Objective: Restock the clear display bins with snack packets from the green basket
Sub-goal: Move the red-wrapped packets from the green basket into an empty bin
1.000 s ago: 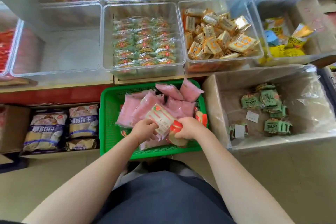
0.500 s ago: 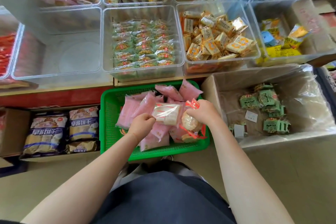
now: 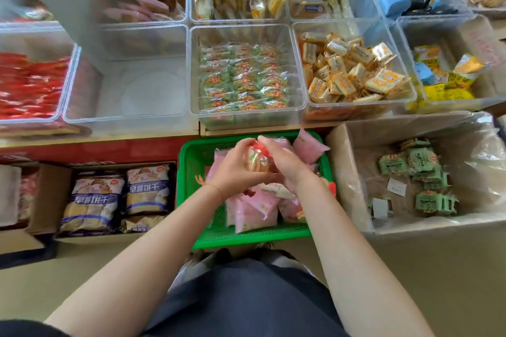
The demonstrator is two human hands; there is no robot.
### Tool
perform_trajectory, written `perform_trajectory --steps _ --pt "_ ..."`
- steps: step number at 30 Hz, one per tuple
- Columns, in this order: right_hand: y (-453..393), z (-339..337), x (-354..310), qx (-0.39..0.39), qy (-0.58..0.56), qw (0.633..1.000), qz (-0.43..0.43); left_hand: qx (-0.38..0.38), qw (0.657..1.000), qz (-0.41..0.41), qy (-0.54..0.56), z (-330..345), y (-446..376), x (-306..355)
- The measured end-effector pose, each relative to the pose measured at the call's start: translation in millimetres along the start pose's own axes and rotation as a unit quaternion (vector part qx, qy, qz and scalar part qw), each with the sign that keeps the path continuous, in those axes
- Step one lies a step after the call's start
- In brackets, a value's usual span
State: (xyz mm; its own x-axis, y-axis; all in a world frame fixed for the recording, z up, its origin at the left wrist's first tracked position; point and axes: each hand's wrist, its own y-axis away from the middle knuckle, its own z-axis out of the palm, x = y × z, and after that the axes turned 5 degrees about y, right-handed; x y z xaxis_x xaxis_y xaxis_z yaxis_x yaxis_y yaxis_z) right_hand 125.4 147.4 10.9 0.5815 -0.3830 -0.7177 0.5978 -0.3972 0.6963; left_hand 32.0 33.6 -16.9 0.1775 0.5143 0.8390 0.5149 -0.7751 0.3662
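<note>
A: Hands?
B: Left hand [image 3: 235, 169] and right hand [image 3: 284, 161] both curl round one packet [image 3: 256, 162], above the green basket [image 3: 191, 172].
A: Bins?
B: Clear bin [image 3: 131, 85] beyond, apart.

Head view, steeply down, close

The blue bands on two biscuit bags [image 3: 117, 197] in the carton at the left read 早餐饼干; the print on other packets is too small to read.
</note>
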Motion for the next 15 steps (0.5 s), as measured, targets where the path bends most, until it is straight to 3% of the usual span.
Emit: perform_trajectory --steps 3,8,12,15 --pt "2 33 1 -0.083 -0.002 0.996 0.014 -0.028 0.984 -0.076 0.159 -43 15 -18" --pt "-2 107 -3 -0.172 -0.027 0.984 0.041 -0.13 0.92 -0.088 0.358 -115 45 -60" --pt "-10 185 -14 -0.154 -0.116 0.98 0.045 -0.06 0.816 -0.166 0.551 -198 76 -106" --pt "-18 260 -22 -0.143 -0.177 0.973 0.04 -0.006 0.804 -0.188 0.564 -271 100 -157"
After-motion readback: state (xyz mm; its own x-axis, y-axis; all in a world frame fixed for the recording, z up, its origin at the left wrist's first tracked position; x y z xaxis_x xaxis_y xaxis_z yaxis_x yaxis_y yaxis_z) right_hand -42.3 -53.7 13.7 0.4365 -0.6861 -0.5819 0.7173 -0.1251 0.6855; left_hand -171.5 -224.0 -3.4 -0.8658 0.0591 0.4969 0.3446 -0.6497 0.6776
